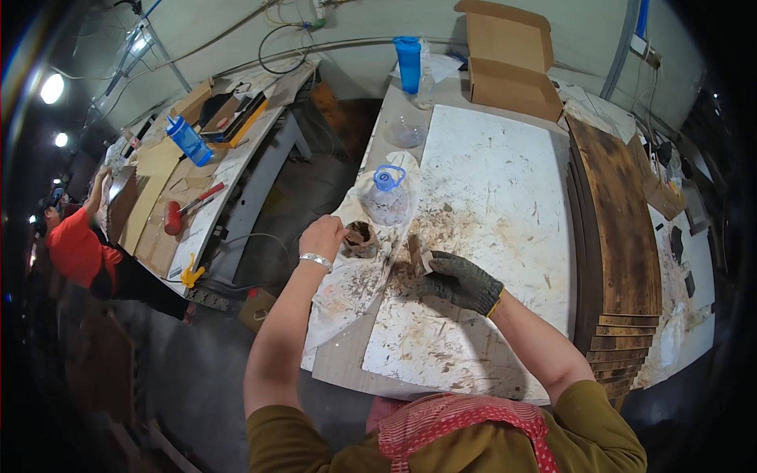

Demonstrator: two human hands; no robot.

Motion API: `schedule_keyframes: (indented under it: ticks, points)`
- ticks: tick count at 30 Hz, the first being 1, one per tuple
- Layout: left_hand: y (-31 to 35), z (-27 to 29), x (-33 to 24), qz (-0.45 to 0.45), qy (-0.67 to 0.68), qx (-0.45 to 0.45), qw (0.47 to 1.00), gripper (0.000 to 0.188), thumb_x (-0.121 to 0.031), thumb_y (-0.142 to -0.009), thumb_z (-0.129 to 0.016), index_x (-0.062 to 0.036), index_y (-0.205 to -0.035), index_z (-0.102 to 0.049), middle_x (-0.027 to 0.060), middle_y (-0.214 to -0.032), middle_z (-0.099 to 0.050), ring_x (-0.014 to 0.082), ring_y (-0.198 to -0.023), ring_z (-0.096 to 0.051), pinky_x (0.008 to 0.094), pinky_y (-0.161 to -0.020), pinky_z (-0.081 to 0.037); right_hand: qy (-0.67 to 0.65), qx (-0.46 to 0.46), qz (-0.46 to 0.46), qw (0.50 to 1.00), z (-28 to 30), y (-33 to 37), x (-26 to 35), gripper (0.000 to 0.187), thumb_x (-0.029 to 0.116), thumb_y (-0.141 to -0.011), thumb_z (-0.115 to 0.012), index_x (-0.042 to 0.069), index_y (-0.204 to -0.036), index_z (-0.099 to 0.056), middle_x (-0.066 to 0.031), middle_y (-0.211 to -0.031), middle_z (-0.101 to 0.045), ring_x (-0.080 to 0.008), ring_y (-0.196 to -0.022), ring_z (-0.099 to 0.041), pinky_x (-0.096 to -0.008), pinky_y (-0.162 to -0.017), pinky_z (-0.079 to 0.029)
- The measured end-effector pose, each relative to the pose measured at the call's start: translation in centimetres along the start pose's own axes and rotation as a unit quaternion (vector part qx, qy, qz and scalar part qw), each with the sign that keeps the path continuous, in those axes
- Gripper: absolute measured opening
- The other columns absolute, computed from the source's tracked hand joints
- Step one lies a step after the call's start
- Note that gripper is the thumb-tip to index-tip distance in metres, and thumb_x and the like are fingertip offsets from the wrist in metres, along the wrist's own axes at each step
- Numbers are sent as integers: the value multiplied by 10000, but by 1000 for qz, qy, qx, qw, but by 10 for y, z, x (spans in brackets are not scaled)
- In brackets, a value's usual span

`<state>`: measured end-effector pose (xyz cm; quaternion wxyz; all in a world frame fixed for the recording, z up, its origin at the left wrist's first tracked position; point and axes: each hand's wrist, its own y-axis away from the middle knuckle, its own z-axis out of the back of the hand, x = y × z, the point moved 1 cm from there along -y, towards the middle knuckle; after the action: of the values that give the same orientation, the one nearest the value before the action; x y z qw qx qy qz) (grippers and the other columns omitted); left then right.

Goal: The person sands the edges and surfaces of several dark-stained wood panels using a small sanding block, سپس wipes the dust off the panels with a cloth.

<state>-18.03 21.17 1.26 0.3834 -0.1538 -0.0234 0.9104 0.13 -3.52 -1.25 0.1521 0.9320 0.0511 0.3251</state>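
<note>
My bare left hand point(322, 239), with a bracelet at the wrist, is closed at the left rim of a small round tub point(361, 251). Dark brown stuff fills part of this tub, which stands on a stained white cloth point(335, 296). In a dark grey glove, my right hand point(465, 282) is closed on a small brown block point(417, 254) with a pale piece at its side; its exact kind is unclear. The block is just above the smeared white board point(489, 331). Behind the tub is a clear plastic jug point(386, 203) with a blue handle.
A stack of dark-stained wooden boards point(619, 229) lines the right side. An open cardboard box point(512, 79) and a blue bottle point(408, 67) stand at the back. The left bench holds a red mallet point(175, 217) and a blue jug point(189, 142). A person in red point(79, 248) stands farther left.
</note>
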Motion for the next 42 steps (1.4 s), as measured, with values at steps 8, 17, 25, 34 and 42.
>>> schedule_keyframes:
  ticks: [8, 17, 25, 34, 42]
  points:
    - [4, 11, -9, -70, 58, -67, 994, 112, -198, -838, -688, -88, -824, -677, 102, -841, -621, 327, -823, -633, 439, -707, -497, 401, -68, 54, 912, -11, -11, 20, 600, 340, -919, -649, 9, -1392, -483, -152, -1245, -610, -230, -1120, -622, -374, -951, -514]
    - [-22, 30, 28, 61, 214, 3, 975, 146, -200, -877, -616, -65, -885, -673, 132, -810, -695, 344, -786, -662, 419, -707, -507, 822, -30, 241, 516, -43, -60, 64, 521, 301, -919, -586, 123, -1400, -495, -163, -1295, -568, -335, -1160, -575, -404, -978, -473]
    - [-33, 23, 47, 100, 355, 67, 927, 167, -150, -924, -587, -1, -875, -645, 62, -723, -682, 120, -648, -647, 261, -616, -513, 861, 65, 289, 414, -62, -107, 52, 394, 220, -862, -613, 156, -1251, -585, -120, -1054, -620, -326, -948, -635, -450, -810, -501]
    - [-29, 27, 46, 125, 395, 64, 908, 144, -138, -922, -599, -10, -885, -655, 52, -740, -680, 98, -637, -628, 236, -590, -495, 871, 53, 291, 392, -69, -106, 51, 318, 178, -853, -608, 110, -1163, -619, -142, -928, -634, -325, -879, -641, -426, -767, -518]
    - [2, 16, 57, 206, 534, 22, 820, 114, -136, -954, -631, -25, -935, -647, 45, -794, -680, 88, -651, -613, 200, -572, -479, 140, -78, -3, 987, -43, -73, 27, 256, 231, -987, -546, 88, -1186, -622, -69, -1044, -682, -138, -882, -663, -268, -722, -526]
